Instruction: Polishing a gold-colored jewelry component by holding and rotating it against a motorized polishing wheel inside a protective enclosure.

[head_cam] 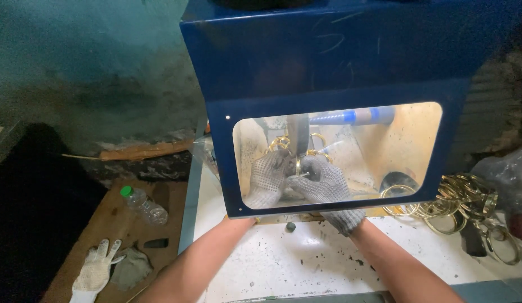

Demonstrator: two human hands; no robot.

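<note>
Both hands work inside a dark blue metal cabinet (328, 62) that fills the upper centre and right of the frame, seen through its clear rounded window (384, 146). The left hand (267, 178), in a grey dotted knit glove, is curled shut around a thin golden metal ring (281, 143), just left of the frame's centre. The right hand (322, 180), gloved the same way, touches the left and is closed on the same ring from the other side. A dark upright spindle (298, 134) stands directly above the two hands, and the ring sits against it. Behind, at the top of the window, lies a blue and white tube (353, 116).

The bare forearms reach in from the lower edge of the frame over a white, speckled desk (283, 264). A heap of loose golden rings (468, 202) lies on the desk at right, just outside the cabinet. At lower left, on a brown wooden board (98, 224), rest a clear plastic bottle with a green cap (143, 206) and a spare white knit glove (97, 270).
</note>
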